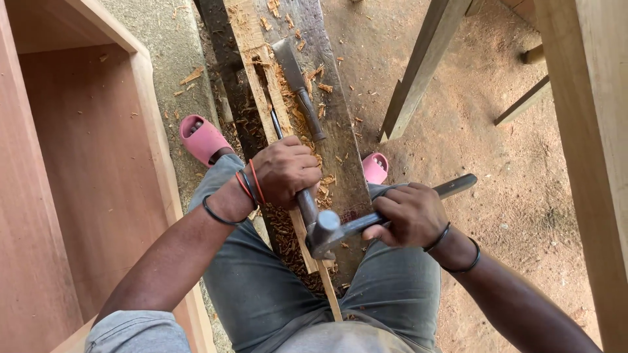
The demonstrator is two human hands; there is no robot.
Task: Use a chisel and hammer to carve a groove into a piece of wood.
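Observation:
I sit astride a dark wooden bench (340,150) with a narrow pale wood strip (261,85) lying along it. My left hand (284,171) grips a chisel (305,202) whose blade meets the strip. My right hand (409,214) holds a metal hammer (366,222) by its handle, and the hammer head rests right at the chisel's handle end. A slim dark tool (277,124) pokes out beyond my left hand on the strip. Reddish wood chips (288,232) lie around the strip.
A machete (297,78) with a dark handle lies further along the bench. A large reddish plywood cabinet (85,170) stands at the left. Pink sandals (204,137) are on my feet. Wooden posts (418,72) lean at the right on the sawdust-covered ground, and a wide pale plank (589,131) runs along the right edge.

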